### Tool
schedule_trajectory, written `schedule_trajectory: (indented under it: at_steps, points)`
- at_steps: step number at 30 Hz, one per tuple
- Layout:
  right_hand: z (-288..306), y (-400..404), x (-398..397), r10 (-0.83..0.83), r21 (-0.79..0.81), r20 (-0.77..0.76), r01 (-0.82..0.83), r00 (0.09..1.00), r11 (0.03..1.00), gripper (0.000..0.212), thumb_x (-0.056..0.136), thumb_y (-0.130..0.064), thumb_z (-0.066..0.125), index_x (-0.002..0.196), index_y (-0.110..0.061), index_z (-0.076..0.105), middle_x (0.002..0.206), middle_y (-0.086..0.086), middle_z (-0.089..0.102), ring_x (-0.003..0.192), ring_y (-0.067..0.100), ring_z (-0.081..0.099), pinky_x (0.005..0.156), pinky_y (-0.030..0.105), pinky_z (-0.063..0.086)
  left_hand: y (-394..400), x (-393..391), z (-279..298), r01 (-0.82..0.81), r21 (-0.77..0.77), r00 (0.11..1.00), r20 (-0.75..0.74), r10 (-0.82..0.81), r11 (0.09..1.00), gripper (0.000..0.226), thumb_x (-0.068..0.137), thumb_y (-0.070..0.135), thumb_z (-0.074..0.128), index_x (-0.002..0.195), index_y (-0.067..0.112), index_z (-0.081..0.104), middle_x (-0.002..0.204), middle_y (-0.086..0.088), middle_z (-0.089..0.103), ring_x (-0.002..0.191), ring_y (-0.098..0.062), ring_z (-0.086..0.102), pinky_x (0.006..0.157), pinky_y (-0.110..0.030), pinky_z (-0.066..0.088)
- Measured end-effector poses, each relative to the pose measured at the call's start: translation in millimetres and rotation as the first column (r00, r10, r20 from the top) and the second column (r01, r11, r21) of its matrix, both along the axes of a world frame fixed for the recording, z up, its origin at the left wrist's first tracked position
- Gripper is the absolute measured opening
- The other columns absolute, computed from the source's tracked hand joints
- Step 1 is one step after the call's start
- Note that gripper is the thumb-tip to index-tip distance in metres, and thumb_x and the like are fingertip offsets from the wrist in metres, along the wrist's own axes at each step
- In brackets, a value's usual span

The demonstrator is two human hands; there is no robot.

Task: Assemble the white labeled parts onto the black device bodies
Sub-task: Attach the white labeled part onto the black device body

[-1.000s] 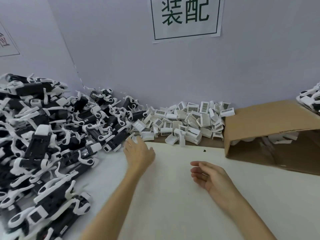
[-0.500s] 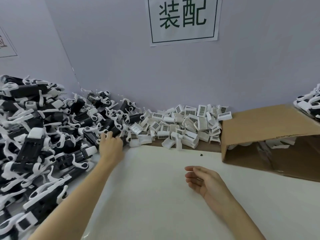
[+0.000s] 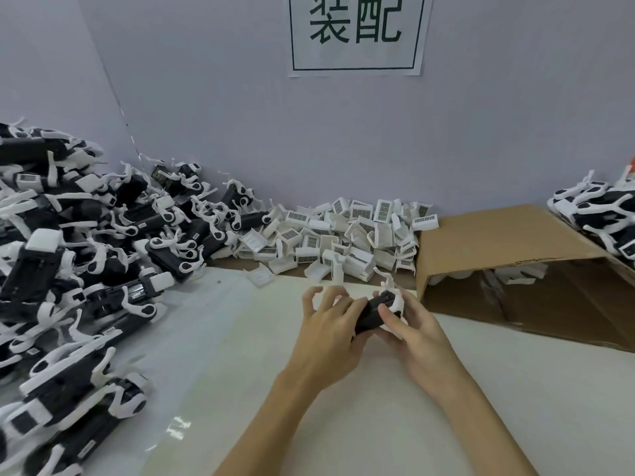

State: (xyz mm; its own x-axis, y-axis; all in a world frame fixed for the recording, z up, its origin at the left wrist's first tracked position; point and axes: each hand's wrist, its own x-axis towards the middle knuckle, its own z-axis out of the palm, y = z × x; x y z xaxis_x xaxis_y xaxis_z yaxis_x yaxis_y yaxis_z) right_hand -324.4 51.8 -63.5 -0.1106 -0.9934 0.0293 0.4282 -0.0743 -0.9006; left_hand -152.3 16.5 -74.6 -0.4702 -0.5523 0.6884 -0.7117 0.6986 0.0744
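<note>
Both hands hold one black device body point(image 3: 372, 312) with white prongs just above the middle of the white table point(image 3: 220, 338). My left hand point(image 3: 330, 324) grips its near end, with the index finger and thumb raised. My right hand point(image 3: 409, 324) curls round the far end, thumb on top of the black casing. A heap of white labeled parts point(image 3: 343, 238) with barcode stickers lies along the back wall, just beyond the hands. A big pile of black device bodies point(image 3: 86, 262) fills the left side.
An open cardboard box point(image 3: 508, 242) lies on its side at the right, with white pieces inside. More black-and-white devices point(image 3: 598, 214) sit on top of it at the far right. A paper sign point(image 3: 355, 32) hangs on the wall.
My left hand was reaching into the pile at the left; it has come back to the middle with a black device body. My right hand moved up and took hold of it too.
</note>
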Motion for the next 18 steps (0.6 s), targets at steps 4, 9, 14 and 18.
schedule_trajectory:
  at_steps: [4,9,14,18]
  points:
    - [0,1,-9,-0.11,0.032,0.044,0.109,0.993,0.994,0.061,0.079,-0.016,0.083,0.135,-0.002,0.062,0.135,0.018,0.067,0.119,0.03,0.071,0.089,0.038,0.062,-2,10,-2,0.13,0.326,0.944,-0.33,-0.017,0.937,0.079,0.088,0.065,0.073,0.158,0.042,0.044,0.165,0.008,0.034,0.152,-0.007,0.032,0.118,-0.034,0.026]
    - [3,1,-7,-0.051,0.094,0.15,0.037,0.987,0.995,0.056,0.086,-0.024,0.079,0.132,0.003,0.062,0.13,0.027,0.067,0.12,0.032,0.07,0.084,0.039,0.063,-7,30,12,0.49,0.726,0.767,-0.622,0.157,0.482,0.053,0.092,0.049,0.083,0.138,0.032,0.062,0.125,0.008,0.074,0.102,-0.003,0.074,0.079,-0.014,0.054]
    - [7,8,1,-0.042,0.091,0.122,0.031,0.992,0.995,0.066,0.079,-0.03,0.083,0.134,0.0,0.061,0.126,0.022,0.071,0.122,0.031,0.069,0.087,0.04,0.063,-5,32,11,0.518,0.724,0.765,-0.631,0.133,0.455,0.034,0.086,0.042,0.09,0.112,0.027,0.074,0.098,0.003,0.078,0.079,-0.014,0.075,0.07,-0.012,0.049]
    - [14,16,-7,0.119,0.036,0.073,-0.121,0.99,0.992,0.058,0.09,-0.028,0.077,0.144,-0.017,0.056,0.138,0.019,0.065,0.127,0.038,0.066,0.095,0.049,0.06,-7,41,13,0.531,0.659,0.743,-0.665,0.083,0.533,0.056,0.08,0.037,0.093,0.13,0.043,0.068,0.102,0.005,0.079,0.094,-0.01,0.074,0.084,-0.022,0.054]
